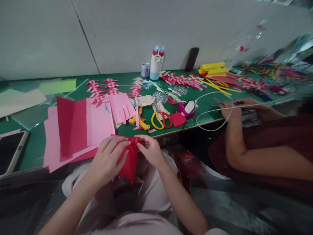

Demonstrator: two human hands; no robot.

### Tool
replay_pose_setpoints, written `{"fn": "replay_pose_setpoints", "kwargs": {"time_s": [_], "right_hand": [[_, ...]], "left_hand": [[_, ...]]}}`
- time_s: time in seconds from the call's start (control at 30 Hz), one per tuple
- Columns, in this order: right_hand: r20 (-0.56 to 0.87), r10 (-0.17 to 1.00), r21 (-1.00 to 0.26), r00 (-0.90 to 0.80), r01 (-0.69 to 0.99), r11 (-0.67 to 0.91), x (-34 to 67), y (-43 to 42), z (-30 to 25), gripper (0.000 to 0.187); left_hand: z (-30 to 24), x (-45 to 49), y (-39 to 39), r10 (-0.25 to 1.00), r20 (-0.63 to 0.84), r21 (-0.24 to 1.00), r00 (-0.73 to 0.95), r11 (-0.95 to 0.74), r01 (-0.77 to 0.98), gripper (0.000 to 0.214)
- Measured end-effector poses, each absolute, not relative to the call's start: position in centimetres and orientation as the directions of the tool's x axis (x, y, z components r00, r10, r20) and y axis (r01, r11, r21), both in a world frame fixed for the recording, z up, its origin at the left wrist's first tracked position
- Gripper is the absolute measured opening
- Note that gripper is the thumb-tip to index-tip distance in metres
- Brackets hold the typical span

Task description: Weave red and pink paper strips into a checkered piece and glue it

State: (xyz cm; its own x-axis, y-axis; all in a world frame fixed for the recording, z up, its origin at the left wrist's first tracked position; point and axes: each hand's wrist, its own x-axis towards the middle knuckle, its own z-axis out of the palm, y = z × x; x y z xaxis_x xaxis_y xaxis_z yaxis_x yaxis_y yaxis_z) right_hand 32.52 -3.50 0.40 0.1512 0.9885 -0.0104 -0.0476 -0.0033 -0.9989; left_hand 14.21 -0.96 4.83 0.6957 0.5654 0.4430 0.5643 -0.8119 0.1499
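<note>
A folded red paper sheet (130,160) hangs in front of my lap at the near edge of the green table (36,140). My left hand (107,158) lies over its left side with fingers curled onto it. My right hand (150,150) pinches its upper right corner. Just beyond my hands lie red and pink paper sheets (80,127) stacked on the table.
Yellow and red-handled scissors (160,120), a yellow tool (140,122), woven paper pieces (102,88), a water bottle (156,63), a small can (145,70), a phone (11,150) and a white cable (212,111) lie about. Another person's arms (244,130) work at the right.
</note>
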Motion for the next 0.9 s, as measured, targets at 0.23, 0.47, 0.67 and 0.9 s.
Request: {"fn": "replay_pose_setpoints", "kwargs": {"time_s": [0.23, 0.47, 0.67, 0.9], "right_hand": [[0.053, 0.997, -0.998, 0.062, -0.037, 0.055, 31.0, -4.2, 0.5, 0.030], [0.057, 0.990, -0.998, 0.131, 0.016, 0.056, 30.3, -4.4, 0.8, 0.032], [0.051, 0.992, -0.999, 0.113, 0.006, 0.050, 30.1, -4.5, 0.8, 0.028], [-0.044, 0.997, -0.990, 0.056, -0.138, -0.036, 30.3, -4.3, 1.8, 0.012]], "left_hand": [[5.1, 15.1, -0.2, 0.651, 0.387, 0.174, 0.653, -0.747, 0.642, 0.028], [4.5, 14.6, -0.3, 0.731, 0.287, 0.288, 0.619, -0.683, 0.672, 0.029], [4.4, 14.1, 0.0, 0.779, 0.241, 0.446, 0.579, -0.619, 0.646, 0.030], [4.8, 13.4, 0.2, 0.796, 0.182, 0.531, 0.577, -0.574, 0.624, 0.028]]}}
